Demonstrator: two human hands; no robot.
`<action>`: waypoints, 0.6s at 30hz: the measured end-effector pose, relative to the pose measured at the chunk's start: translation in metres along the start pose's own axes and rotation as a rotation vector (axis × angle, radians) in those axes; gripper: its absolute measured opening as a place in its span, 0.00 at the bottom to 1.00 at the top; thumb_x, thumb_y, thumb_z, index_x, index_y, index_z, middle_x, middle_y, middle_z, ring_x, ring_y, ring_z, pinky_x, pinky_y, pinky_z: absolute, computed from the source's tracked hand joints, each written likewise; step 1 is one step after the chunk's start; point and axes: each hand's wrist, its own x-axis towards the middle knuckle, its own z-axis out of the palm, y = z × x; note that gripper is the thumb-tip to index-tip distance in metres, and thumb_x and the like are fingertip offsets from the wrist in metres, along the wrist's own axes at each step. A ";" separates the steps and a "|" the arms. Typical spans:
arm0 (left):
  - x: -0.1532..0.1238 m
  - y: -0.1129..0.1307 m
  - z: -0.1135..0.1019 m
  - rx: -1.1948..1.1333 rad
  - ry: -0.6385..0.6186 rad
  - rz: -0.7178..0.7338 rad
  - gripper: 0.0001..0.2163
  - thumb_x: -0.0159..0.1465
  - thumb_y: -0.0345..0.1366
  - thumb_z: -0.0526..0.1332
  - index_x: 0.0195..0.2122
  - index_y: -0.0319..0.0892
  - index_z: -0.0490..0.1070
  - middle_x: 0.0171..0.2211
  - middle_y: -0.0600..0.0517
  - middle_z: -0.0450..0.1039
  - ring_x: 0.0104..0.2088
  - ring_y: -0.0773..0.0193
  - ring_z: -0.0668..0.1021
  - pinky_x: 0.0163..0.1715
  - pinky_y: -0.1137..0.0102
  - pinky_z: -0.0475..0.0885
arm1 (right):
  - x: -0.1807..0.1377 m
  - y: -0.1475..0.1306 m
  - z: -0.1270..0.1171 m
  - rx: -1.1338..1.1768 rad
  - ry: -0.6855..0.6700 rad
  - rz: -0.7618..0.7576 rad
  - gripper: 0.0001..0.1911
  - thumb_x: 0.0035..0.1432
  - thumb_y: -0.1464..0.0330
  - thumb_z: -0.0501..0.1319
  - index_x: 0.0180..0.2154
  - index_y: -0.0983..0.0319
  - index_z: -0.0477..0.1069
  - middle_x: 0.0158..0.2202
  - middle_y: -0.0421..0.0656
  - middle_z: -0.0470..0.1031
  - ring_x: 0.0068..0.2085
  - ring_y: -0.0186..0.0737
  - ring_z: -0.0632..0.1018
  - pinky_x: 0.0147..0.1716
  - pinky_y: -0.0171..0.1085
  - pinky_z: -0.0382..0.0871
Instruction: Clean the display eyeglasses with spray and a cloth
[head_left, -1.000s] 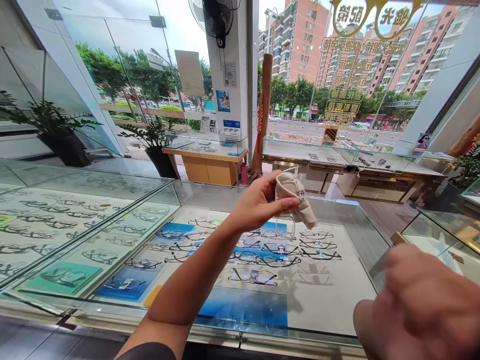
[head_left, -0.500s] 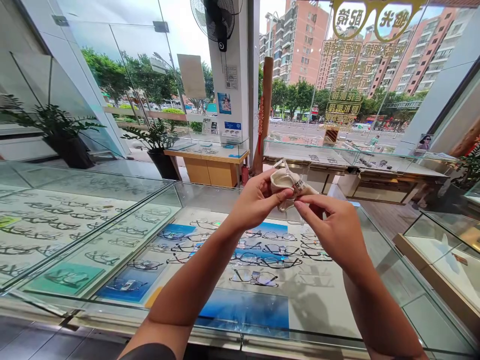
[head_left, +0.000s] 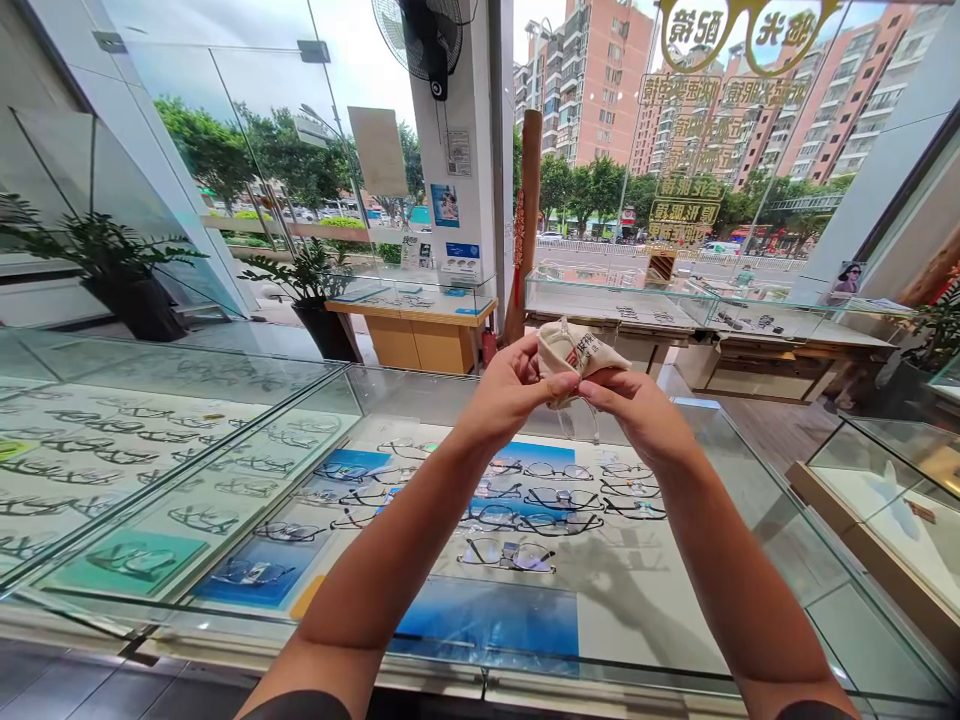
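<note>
A small cream cloth drawstring pouch [head_left: 606, 352] with dark and red printed characters is held up over the glass counter. My left hand [head_left: 517, 385] grips its left side, thumb across the front near the mouth. From the right, my right hand [head_left: 630, 400] pinches its lower edge, the thumb close to the left thumb. Pale drawstrings [head_left: 574, 422] dangle under the pouch. What is inside the pouch, if anything, is hidden. Under the glass below my hands, eyeglasses [head_left: 508, 555] lie in rows.
The glass display counter [head_left: 607, 665] spans the area before me, with another case [head_left: 30, 400] of eyeglasses at left. More cases stand at right and by the windows. Potted plants [head_left: 315, 290], a wooden post [head_left: 528, 200] and a wall fan [head_left: 427, 40] are farther back.
My right hand has moved in to the left and turned, taking hold of the pouch's lower edge. The pouch has turned so more of its print shows, and its strings now hang below.
</note>
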 end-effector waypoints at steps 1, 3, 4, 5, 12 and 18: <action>-0.001 0.000 0.001 0.020 0.020 0.019 0.26 0.51 0.37 0.83 0.50 0.40 0.80 0.41 0.47 0.84 0.39 0.64 0.83 0.43 0.71 0.79 | 0.000 0.000 0.001 0.023 -0.014 0.007 0.17 0.55 0.50 0.77 0.37 0.56 0.87 0.41 0.45 0.87 0.47 0.48 0.82 0.55 0.48 0.75; -0.002 0.000 0.003 0.074 0.061 0.067 0.23 0.52 0.38 0.83 0.46 0.40 0.80 0.39 0.48 0.83 0.38 0.64 0.82 0.42 0.71 0.79 | -0.002 -0.001 0.003 0.039 -0.032 0.016 0.18 0.55 0.50 0.78 0.39 0.56 0.86 0.42 0.46 0.87 0.48 0.49 0.83 0.56 0.49 0.75; -0.002 0.000 0.004 0.097 0.076 0.088 0.22 0.52 0.40 0.83 0.45 0.40 0.80 0.39 0.48 0.83 0.37 0.64 0.82 0.42 0.70 0.79 | -0.003 -0.002 0.005 0.032 -0.038 0.020 0.19 0.55 0.50 0.78 0.40 0.56 0.86 0.43 0.46 0.87 0.48 0.49 0.83 0.55 0.49 0.76; -0.002 -0.001 0.005 0.113 0.089 0.105 0.22 0.53 0.41 0.83 0.45 0.40 0.80 0.39 0.48 0.84 0.37 0.64 0.82 0.42 0.70 0.79 | -0.003 -0.001 0.006 0.019 -0.038 0.019 0.20 0.55 0.50 0.78 0.40 0.57 0.86 0.43 0.46 0.87 0.48 0.49 0.83 0.54 0.49 0.77; 0.006 -0.015 0.000 0.155 0.252 0.155 0.20 0.63 0.54 0.75 0.40 0.39 0.81 0.35 0.49 0.83 0.34 0.64 0.82 0.38 0.70 0.77 | 0.003 0.014 0.015 -0.043 -0.013 -0.084 0.18 0.58 0.52 0.77 0.44 0.57 0.86 0.45 0.45 0.87 0.49 0.50 0.83 0.57 0.50 0.75; 0.017 -0.002 -0.038 0.133 -0.096 -0.115 0.21 0.62 0.51 0.76 0.45 0.37 0.83 0.38 0.45 0.84 0.37 0.63 0.83 0.40 0.69 0.78 | 0.013 0.023 0.001 -0.069 0.055 -0.056 0.16 0.56 0.54 0.77 0.42 0.56 0.88 0.47 0.47 0.88 0.52 0.52 0.84 0.59 0.52 0.74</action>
